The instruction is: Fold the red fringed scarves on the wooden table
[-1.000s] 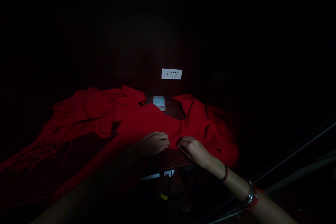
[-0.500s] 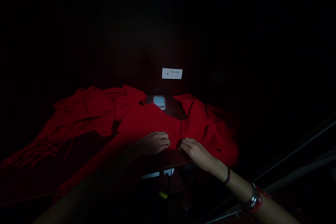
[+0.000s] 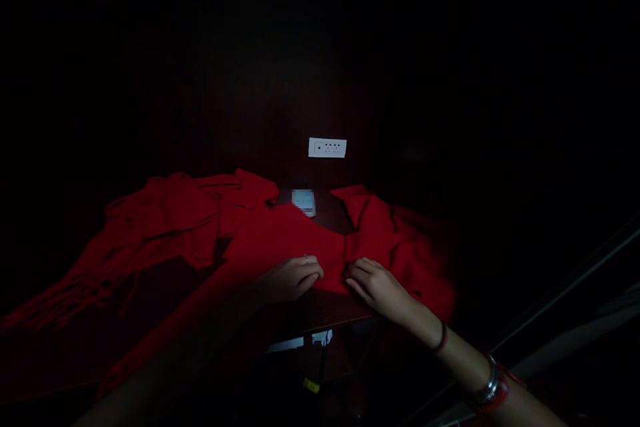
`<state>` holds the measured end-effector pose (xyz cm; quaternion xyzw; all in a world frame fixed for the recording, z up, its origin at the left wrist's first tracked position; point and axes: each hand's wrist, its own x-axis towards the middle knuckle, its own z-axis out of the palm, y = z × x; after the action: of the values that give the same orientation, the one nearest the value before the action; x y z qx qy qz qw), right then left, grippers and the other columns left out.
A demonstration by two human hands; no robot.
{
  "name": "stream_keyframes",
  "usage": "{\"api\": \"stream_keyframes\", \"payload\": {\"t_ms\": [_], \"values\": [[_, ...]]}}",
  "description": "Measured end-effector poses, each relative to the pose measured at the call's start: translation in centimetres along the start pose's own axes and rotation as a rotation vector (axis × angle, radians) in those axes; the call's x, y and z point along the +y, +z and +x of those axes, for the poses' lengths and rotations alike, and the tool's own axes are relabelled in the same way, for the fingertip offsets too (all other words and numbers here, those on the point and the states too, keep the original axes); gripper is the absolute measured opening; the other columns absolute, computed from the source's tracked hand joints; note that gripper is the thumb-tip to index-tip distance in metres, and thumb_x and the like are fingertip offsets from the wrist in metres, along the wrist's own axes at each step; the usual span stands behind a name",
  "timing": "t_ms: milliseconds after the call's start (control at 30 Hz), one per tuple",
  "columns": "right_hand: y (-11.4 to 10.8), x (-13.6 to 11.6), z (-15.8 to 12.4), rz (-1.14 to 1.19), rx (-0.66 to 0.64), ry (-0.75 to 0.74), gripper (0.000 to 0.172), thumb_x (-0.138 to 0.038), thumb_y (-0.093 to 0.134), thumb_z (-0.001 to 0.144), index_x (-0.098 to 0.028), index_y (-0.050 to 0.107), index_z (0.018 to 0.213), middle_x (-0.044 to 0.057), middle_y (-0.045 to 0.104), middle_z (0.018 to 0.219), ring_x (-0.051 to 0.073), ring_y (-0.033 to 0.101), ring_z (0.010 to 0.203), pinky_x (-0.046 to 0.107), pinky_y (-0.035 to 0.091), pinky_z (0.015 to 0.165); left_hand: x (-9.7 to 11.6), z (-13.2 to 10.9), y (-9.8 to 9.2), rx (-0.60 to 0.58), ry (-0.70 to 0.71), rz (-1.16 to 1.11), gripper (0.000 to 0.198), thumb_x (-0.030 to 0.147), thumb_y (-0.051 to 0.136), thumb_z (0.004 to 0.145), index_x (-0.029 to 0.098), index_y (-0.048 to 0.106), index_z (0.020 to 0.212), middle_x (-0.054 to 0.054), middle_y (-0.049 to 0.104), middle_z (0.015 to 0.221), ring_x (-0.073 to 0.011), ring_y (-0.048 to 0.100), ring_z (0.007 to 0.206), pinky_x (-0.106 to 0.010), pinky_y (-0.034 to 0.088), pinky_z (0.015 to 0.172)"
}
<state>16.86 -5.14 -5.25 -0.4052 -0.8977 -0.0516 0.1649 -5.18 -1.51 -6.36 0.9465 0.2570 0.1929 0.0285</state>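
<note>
A red scarf (image 3: 320, 243) lies spread across a dark table (image 3: 330, 310), its near edge close to the table's front. My left hand (image 3: 297, 277), with a ring on one finger, has curled fingers pinching the cloth near that edge. Just to the right, my right hand (image 3: 377, 287) also has bent fingers closed on the scarf; the fingertips are partly hidden. To the right of it the cloth lies in loose folds. At the left is a crumpled heap of red cloth (image 3: 175, 217) with long fringe; whether it is a separate piece I cannot tell.
Behind the scarf lies a small pale, blurred rectangular item (image 3: 303, 202). A white socket plate (image 3: 327, 147) is on the dark wall. Below the table edge are a white object (image 3: 321, 337) and a dark cord with a yellow tag (image 3: 311, 385). Most surroundings are too dark to make out.
The view has tilted slightly, so everything sits a little lower. My right hand has shifted slightly to the right, and both hands stay at the scarf's near edge.
</note>
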Motion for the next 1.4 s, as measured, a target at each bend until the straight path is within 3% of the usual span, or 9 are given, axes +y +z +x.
{"api": "stream_keyframes", "payload": {"t_ms": [133,300,400,567,733,867,1033,1233,1400], "values": [[0.9,0.9,1.8,-0.018,0.048,0.086,0.042,-0.038,0.035,0.084,-0.017,0.041,0.120,0.011,0.044,0.121,0.021,0.035,0.114,0.041,0.028,0.094,-1.2,2.1,0.6,0.079,-0.141,0.095,0.031,0.021,0.025,0.086,0.019,0.051,0.103,-0.004,0.053,0.108,-0.0135,0.046,0.100,-0.027,0.033,0.089],[3.1,2.5,2.1,-0.016,-0.253,0.228,0.061,-0.053,0.022,0.082,-0.017,0.022,0.132,0.009,0.022,0.137,0.024,0.013,0.125,0.048,0.015,0.098,-3.5,3.4,2.9,-0.114,-0.346,0.193,0.053,0.049,0.029,0.081,0.022,0.033,0.126,-0.007,0.030,0.134,-0.0272,0.021,0.123,-0.047,0.019,0.096],[3.1,3.1,1.2,-0.039,-0.317,0.316,0.066,-0.056,0.019,0.081,-0.016,0.019,0.132,0.008,0.017,0.138,0.024,0.009,0.126,0.045,0.011,0.100,-4.0,3.2,3.5,-0.177,-0.474,0.163,0.063,0.059,0.028,0.076,0.023,0.028,0.129,-0.008,0.023,0.136,-0.0301,0.017,0.124,-0.049,0.018,0.096],[2.3,2.8,1.1,-0.057,-0.353,0.402,0.071,-0.057,0.019,0.080,-0.008,0.021,0.131,0.013,0.015,0.137,0.024,0.010,0.126,0.043,0.013,0.100,-3.8,3.0,3.3,-0.148,-0.480,0.171,0.066,0.060,0.029,0.075,0.022,0.030,0.128,-0.009,0.024,0.136,-0.0302,0.018,0.124,-0.049,0.018,0.096],[2.9,1.9,3.6,-0.080,-0.171,0.340,0.062,-0.051,0.019,0.083,-0.013,0.018,0.132,0.009,0.015,0.138,0.022,0.007,0.126,0.045,0.012,0.100,-4.4,2.6,4.0,-0.027,-0.420,0.241,0.064,0.059,0.030,0.076,0.020,0.033,0.127,-0.009,0.028,0.134,-0.0283,0.023,0.122,-0.045,0.022,0.096],[3.6,2.6,4.2,-0.069,-0.266,0.375,0.060,-0.051,0.016,0.084,-0.016,0.022,0.131,0.009,0.022,0.136,0.024,0.013,0.125,0.049,0.014,0.098,-5.0,2.4,4.4,0.001,-0.474,0.275,0.071,0.062,0.035,0.072,0.016,0.036,0.125,-0.014,0.030,0.132,-0.0322,0.024,0.121,-0.046,0.026,0.094],[3.0,6.0,0.9,-0.200,-0.271,0.459,0.057,-0.052,0.020,0.083,-0.021,0.025,0.130,0.009,0.024,0.136,0.027,0.016,0.124,0.056,0.014,0.094,-5.0,2.4,4.1,-0.051,-0.499,0.249,0.075,0.065,0.033,0.070,0.014,0.036,0.125,-0.015,0.029,0.133,-0.0336,0.021,0.122,-0.045,0.023,0.095],[1.4,9.8,-3.6,-0.278,-0.284,0.682,0.055,-0.049,0.022,0.084,-0.020,0.024,0.131,0.007,0.023,0.136,0.027,0.018,0.124,0.051,0.020,0.095,-4.9,2.6,3.7,-0.093,-0.507,0.234,0.076,0.064,0.032,0.071,0.013,0.033,0.127,-0.015,0.026,0.134,-0.0336,0.020,0.122,-0.045,0.021,0.096],[-0.2,9.1,-3.7,-0.234,-0.151,0.687,0.060,-0.051,0.023,0.083,-0.012,0.030,0.129,0.013,0.028,0.134,0.027,0.020,0.123,0.045,0.022,0.096,-5.1,2.5,3.9,-0.092,-0.500,0.268,0.074,0.064,0.031,0.072,0.014,0.034,0.127,-0.014,0.028,0.133,-0.0325,0.022,0.121,-0.044,0.023,0.095]]}}
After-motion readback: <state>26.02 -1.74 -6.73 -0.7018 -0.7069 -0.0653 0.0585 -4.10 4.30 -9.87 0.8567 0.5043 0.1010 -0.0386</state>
